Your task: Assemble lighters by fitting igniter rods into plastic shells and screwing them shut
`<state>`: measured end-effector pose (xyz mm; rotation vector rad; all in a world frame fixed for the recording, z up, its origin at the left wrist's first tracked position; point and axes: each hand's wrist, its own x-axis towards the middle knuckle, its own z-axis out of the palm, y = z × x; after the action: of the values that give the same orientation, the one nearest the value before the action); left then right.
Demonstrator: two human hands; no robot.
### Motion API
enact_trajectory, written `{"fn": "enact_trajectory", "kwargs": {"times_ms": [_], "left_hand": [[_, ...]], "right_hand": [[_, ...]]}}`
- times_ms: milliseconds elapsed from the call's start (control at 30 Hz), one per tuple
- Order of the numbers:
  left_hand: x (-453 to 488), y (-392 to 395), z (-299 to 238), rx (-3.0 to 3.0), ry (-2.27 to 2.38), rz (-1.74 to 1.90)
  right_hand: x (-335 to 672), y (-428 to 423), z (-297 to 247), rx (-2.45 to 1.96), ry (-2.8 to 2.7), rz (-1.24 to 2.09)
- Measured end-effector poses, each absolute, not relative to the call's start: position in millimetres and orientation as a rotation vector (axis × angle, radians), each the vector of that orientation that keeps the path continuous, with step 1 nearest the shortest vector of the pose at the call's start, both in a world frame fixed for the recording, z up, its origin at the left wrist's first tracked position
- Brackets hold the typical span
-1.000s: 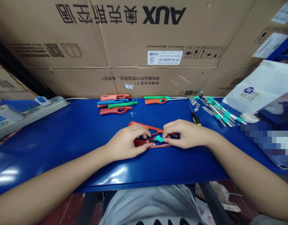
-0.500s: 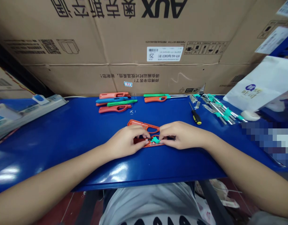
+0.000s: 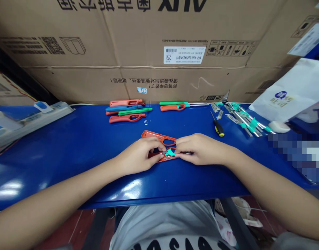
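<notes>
In front of me lies an orange half shell of a long-necked lighter [image 3: 172,158], partly covered by my fingers. A green trigger piece [image 3: 170,152] sits over it, with a small dark and metal part at its left end. My left hand [image 3: 142,154] is closed, thumb and forefinger pinching at that left end and against the shell. Also closed, my right hand [image 3: 193,149] pinches the right side of the trigger piece, where a thin metal rod shows under the palm. Just behind both hands, the matching orange half shell [image 3: 152,134] lies with its inside up.
Several coloured lighter shells [image 3: 127,118] lie at the back left. Lighters with metal tubes [image 3: 184,103] are further right, beside a black-yellow screwdriver [image 3: 218,128] and a pile of tubes with green parts [image 3: 245,119]. A cardboard box [image 3: 138,45] stands behind; a power strip [image 3: 58,113] lies left.
The green trigger piece has shifted slightly left and tilted between my fingers. My right fingertips moved slightly left with it. The whole view has tipped a little.
</notes>
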<state>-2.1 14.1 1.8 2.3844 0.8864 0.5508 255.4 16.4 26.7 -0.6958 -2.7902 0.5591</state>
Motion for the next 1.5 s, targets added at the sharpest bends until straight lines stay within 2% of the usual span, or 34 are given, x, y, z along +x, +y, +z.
{"fn": "enact_trajectory", "kwargs": {"times_ms": [400, 667, 767, 1267, 1500], "left_hand": [[-0.6, 12.3, 1.5, 2.389, 0.897, 0.543], [3.3, 8.5, 4.3, 2.194, 0.998, 0.545], [4.0, 7.9, 2.7, 2.191, 0.978, 0.547], [10.5, 6.1, -3.6, 2.122, 0.960, 0.694], [9.3, 5.0, -2.6, 2.142, 0.979, 0.686]], "right_hand": [[252.6, 10.7, 31.8, -0.787, -2.915, 0.433], [254.8, 21.4, 22.1, -0.919, -2.576, 0.958], [254.1, 23.4, 19.9, -0.979, -2.510, 1.056], [245.7, 19.5, 14.2, -0.846, -2.537, 0.873], [246.9, 17.4, 19.6, -0.946, -2.548, 0.830]]}}
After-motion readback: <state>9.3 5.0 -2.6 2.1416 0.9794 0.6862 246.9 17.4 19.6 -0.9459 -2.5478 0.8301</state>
